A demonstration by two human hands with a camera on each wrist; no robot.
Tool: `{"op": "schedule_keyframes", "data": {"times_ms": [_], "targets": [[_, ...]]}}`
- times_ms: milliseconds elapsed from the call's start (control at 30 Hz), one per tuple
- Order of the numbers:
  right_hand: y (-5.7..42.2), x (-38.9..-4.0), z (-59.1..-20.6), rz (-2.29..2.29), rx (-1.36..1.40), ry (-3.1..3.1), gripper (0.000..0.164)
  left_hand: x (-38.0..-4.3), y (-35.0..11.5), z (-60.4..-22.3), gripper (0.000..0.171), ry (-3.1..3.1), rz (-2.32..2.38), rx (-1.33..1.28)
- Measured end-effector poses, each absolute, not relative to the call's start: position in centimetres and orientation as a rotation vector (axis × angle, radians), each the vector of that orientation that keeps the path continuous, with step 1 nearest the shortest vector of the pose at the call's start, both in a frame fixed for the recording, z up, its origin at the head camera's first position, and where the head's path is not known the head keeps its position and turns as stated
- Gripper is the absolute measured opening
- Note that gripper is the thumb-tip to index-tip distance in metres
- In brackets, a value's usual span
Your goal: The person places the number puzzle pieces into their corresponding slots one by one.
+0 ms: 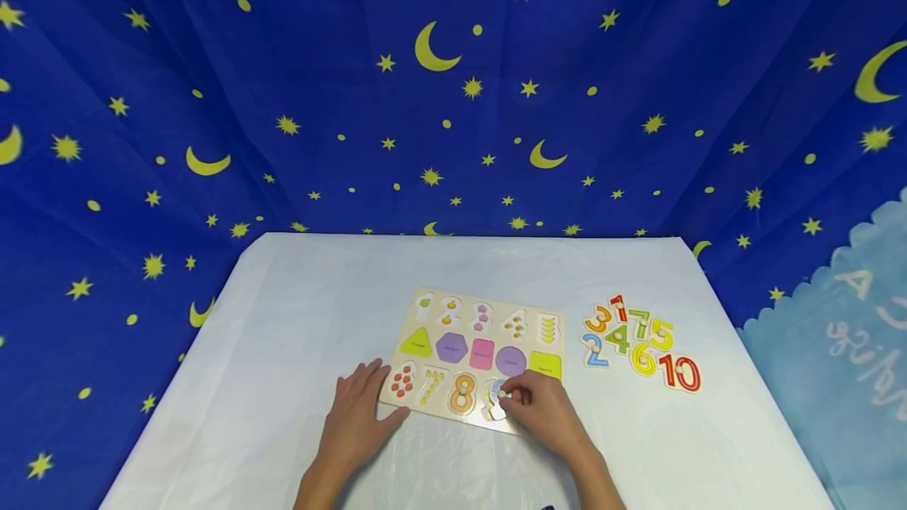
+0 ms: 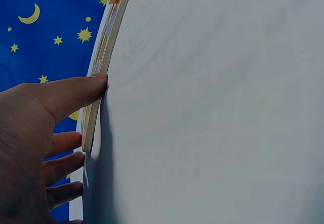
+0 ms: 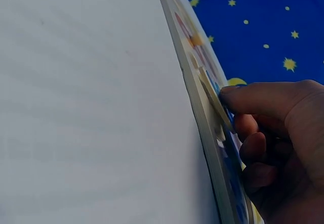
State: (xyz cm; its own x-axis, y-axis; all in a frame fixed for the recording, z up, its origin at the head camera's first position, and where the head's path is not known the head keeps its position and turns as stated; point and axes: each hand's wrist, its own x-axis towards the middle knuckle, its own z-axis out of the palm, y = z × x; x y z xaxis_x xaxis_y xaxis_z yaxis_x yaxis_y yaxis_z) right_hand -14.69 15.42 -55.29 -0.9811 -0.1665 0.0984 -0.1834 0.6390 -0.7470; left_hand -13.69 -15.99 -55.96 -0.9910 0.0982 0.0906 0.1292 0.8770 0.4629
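A wooden number puzzle board [image 1: 418,360] lies slightly turned on the table, with numeral recesses in two rows and coloured shapes between them. My right hand [image 1: 544,414] pinches the knob of a blue number piece [image 1: 493,393], which looks like the 9. That piece [image 3: 216,101] is tilted just over its recess in the bottom row, in the right wrist view. The orange 8 [image 1: 462,393] sits in the recess to its left. My left hand [image 1: 357,423] rests at the board's lower left corner, fingers extended. Its thumb [image 2: 83,93] touches the board's near edge.
Right of the board lie several loose number pieces with knobs, among them a red 10 [image 1: 680,374], a blue 2 [image 1: 595,351] and a yellow 6 [image 1: 642,359]. The white-covered table [image 1: 312,297] ends at a blue star-patterned cloth [image 1: 368,101].
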Motion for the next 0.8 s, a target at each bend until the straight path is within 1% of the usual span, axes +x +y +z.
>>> {"op": "schedule_keyframes", "data": {"times_ms": [267,600,800], "targets": [[14.5,-14.8,-55.4,1.216,0.355,-2.838,0.011,-13.6,-15.9,-55.8,0.075,-2.961,-0.746,-0.190],[14.3,-15.0,-55.2,1.153,0.341,-2.887,0.010,-13.7,-15.9,-55.9,0.075,-2.956,-0.746,-0.181],[15.4,-15.0,-54.8,1.237,0.250,-2.846,0.014,-13.7,-15.9,-56.0,0.075,-2.960,-0.747,-0.176]]}}
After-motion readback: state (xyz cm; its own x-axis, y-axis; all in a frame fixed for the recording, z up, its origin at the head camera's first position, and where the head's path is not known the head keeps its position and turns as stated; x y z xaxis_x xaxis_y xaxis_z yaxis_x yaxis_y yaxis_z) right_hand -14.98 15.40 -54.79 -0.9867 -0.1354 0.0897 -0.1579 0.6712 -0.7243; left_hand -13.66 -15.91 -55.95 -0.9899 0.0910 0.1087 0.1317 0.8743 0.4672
